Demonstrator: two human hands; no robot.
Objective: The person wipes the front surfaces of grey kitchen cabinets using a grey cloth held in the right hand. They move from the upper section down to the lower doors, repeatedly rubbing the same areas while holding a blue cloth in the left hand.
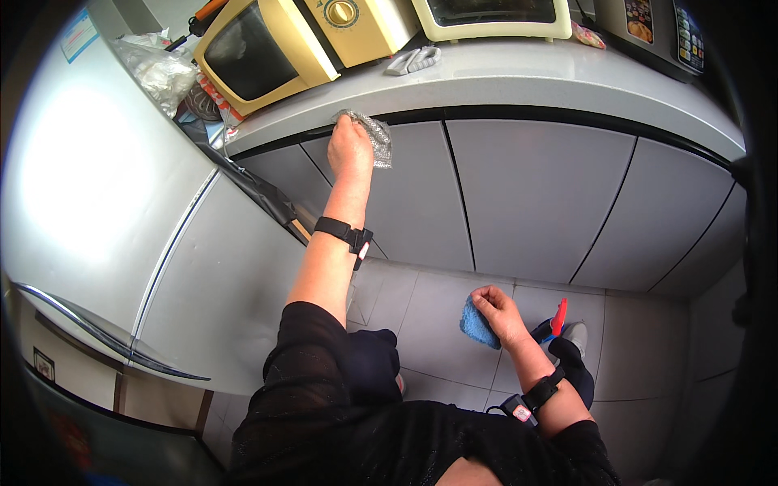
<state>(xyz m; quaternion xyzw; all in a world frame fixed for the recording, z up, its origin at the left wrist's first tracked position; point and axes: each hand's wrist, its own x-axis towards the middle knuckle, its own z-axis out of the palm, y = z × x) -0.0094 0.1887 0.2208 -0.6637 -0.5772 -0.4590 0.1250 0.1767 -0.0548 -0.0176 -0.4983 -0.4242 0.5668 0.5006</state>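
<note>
Your left hand (350, 146) clenches a grey scrubbing cloth (374, 136) (bunched under the fingertips) at the counter edge (486, 85). Your right hand (498, 312) grips a blue cloth (476, 326).

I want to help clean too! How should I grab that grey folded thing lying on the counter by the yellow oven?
The grey folded thing lies flat near the counter's front edge, away from both hands. Probably best to come from above and pinch across its narrow middle; it looks thin and soft, so the grip should close easily there.

Home kitchen: fridge (97, 202), microwave (259, 53), counter (519, 81).
</note>
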